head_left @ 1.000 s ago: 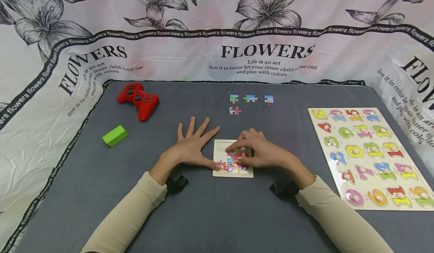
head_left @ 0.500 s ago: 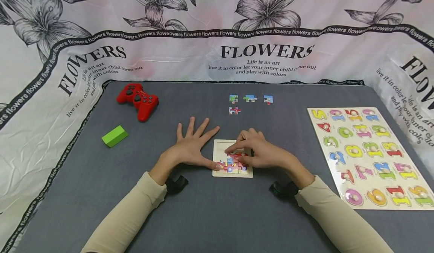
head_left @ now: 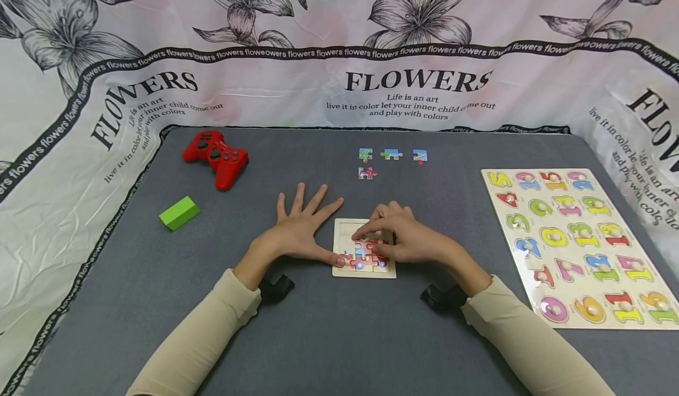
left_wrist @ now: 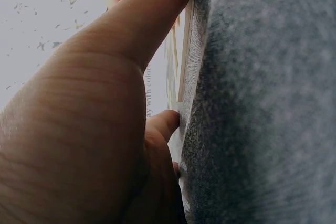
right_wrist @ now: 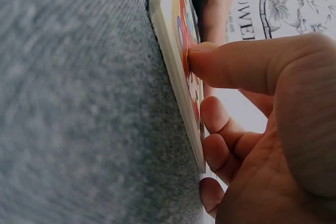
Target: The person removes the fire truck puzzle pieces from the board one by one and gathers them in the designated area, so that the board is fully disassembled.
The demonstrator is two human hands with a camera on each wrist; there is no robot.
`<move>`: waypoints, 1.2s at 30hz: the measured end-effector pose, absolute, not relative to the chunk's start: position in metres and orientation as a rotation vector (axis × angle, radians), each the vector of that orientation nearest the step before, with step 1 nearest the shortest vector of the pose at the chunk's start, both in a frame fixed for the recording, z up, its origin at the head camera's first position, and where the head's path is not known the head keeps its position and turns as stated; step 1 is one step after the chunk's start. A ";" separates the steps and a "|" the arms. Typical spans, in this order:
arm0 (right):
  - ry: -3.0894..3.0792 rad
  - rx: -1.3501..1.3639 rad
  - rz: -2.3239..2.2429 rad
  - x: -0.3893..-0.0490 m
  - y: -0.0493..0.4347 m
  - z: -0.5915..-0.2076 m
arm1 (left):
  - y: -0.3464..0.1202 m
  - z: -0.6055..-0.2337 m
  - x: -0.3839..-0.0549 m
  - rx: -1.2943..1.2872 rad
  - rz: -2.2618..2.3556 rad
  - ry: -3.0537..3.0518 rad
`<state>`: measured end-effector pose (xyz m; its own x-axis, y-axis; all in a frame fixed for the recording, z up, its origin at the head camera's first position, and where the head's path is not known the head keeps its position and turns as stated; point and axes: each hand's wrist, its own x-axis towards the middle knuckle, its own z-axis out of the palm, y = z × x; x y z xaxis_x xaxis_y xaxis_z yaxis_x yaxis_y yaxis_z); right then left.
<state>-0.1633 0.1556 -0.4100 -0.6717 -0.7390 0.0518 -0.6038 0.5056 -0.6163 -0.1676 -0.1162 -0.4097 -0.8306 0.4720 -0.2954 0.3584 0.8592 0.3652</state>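
In the head view a small square jigsaw tray [head_left: 339,226] with a pale wooden frame lies on the grey cloth. Colourful pieces fill its lower part, while bare wood shows at the upper left. My left hand [head_left: 297,231] has its fingers spread flat beside the tray, and its thumb rests on the left rim. Over the tray, my right hand [head_left: 408,234] holds a red and blue puzzle piece [head_left: 363,247] between thumb and index finger, low against the other pieces. The right wrist view shows the thumb [right_wrist: 210,61] pressed onto the picture, with the other fingers curled at the rim.
Several loose puzzle pieces [head_left: 391,154] lie beyond the tray. A red game controller [head_left: 216,157] and a green block [head_left: 180,213] are at the left. A number puzzle board [head_left: 541,254] takes up the right side, near the right forearm.
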 end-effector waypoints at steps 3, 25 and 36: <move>2.522 -1.142 -0.922 -0.164 0.155 -0.410 | -0.116 -0.409 -0.168 0.618 0.419 2.655; 2.470 -1.154 -0.959 -0.166 0.157 -0.412 | -0.116 -0.411 -0.167 0.625 0.413 2.661; 2.482 -1.181 -0.948 -0.164 0.155 -0.410 | -0.116 -0.412 -0.168 0.621 0.386 2.659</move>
<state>-0.1644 0.1553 -0.4096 -0.6474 -0.7595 0.0634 -0.6085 0.4650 -0.6431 -0.1678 -0.1159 -0.4121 -0.8295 0.4709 -0.3002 0.3660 0.8645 0.3445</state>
